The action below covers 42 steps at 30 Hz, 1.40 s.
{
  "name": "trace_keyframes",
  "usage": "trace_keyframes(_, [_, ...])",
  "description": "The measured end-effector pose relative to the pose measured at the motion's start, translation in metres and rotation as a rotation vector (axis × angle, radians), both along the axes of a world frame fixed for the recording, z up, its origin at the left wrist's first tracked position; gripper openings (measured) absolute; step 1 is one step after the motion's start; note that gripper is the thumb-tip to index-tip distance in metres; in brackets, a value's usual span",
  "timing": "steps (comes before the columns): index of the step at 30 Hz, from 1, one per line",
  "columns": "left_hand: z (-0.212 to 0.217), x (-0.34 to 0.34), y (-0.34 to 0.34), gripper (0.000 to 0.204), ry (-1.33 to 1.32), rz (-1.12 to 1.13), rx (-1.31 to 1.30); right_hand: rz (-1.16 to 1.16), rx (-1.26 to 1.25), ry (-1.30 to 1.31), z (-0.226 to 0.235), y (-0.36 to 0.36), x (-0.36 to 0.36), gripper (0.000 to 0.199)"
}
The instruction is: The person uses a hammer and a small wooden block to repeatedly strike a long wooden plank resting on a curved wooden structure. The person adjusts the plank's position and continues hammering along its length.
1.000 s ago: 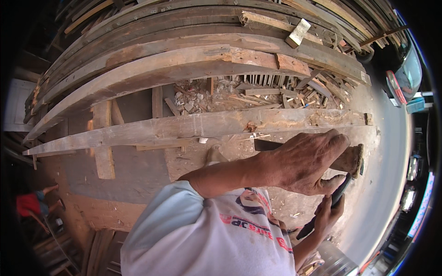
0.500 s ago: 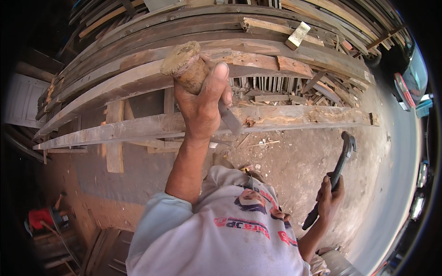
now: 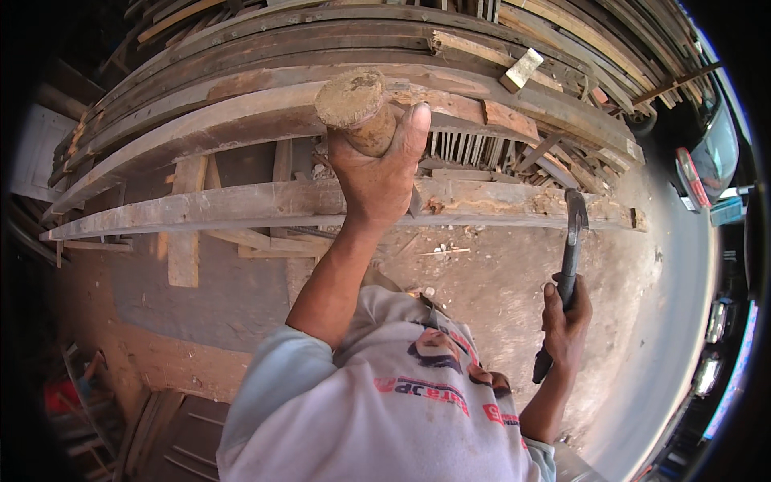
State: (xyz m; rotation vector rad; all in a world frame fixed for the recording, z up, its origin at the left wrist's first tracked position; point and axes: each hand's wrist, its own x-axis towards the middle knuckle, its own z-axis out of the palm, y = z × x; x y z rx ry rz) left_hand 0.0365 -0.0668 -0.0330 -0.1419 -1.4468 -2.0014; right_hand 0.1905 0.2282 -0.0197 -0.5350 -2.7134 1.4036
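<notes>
My left hand (image 3: 373, 177) is wrapped round the thick wooden handle of a chisel (image 3: 353, 100), whose broad, battered butt faces up. Most of the blade is hidden behind the hand; a short piece of flat metal shows beside the palm, in front of the nearest timber beam (image 3: 281, 205). From here I cannot tell whether the blade touches the wood. Over on the right, my right hand (image 3: 569, 321) grips a claw hammer (image 3: 572, 241) by its dark handle. The hammer points away from me, its head overlapping the beam's rough, chipped right part in view.
Long beams (image 3: 265, 100) lie side by side beyond the nearest one. A pale wooden block (image 3: 522, 68) rests on them at the upper right. Wood chips (image 3: 446, 249) litter the ground. A road (image 3: 683, 297) with vehicles runs along the right; a person in red (image 3: 60, 395) is at the lower left.
The chisel and my left hand have shifted right, and the blade now looks shorter. My right hand has brought the hammer left and farther out, toward the beam.
</notes>
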Motion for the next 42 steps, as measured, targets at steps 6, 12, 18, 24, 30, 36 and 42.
trace_keyframes(6, [0.001, -0.005, 0.004, 0.016, 0.056, -0.010, -0.095, 0.255, 0.223, 0.242, 0.084, -0.047, -0.040, 0.035])
trace_keyframes(12, [0.005, -0.002, 0.004, 0.028, 0.005, -0.004, -0.175, 0.468, 0.234, 0.667, 0.152, -0.114, -0.096, 0.027])
trace_keyframes(18, [-0.001, -0.009, -0.005, 0.040, 0.014, 0.014, -0.152, 0.994, 0.818, 0.402, 0.193, -0.127, -0.120, 0.026])
trace_keyframes(24, [-0.001, -0.007, 0.000, 0.027, 0.003, 0.039, -0.102, 0.536, 0.399, 0.933, 0.229, -0.114, -0.139, 0.037])
trace_keyframes(30, [-0.006, -0.013, -0.003, 0.043, -0.118, -0.058, -0.029, 1.016, 0.948, 0.249, 0.192, -0.138, -0.122, 0.015])
trace_keyframes(36, [-0.019, -0.010, -0.010, 0.021, -0.078, 0.099, -0.033, 0.620, 0.716, 0.594, 0.235, -0.140, -0.137, 0.038])
trace_keyframes(42, [-0.011, -0.005, -0.005, 0.039, -0.153, -0.024, 0.041, 1.027, 1.068, 0.294, 0.201, -0.142, -0.135, 0.017])
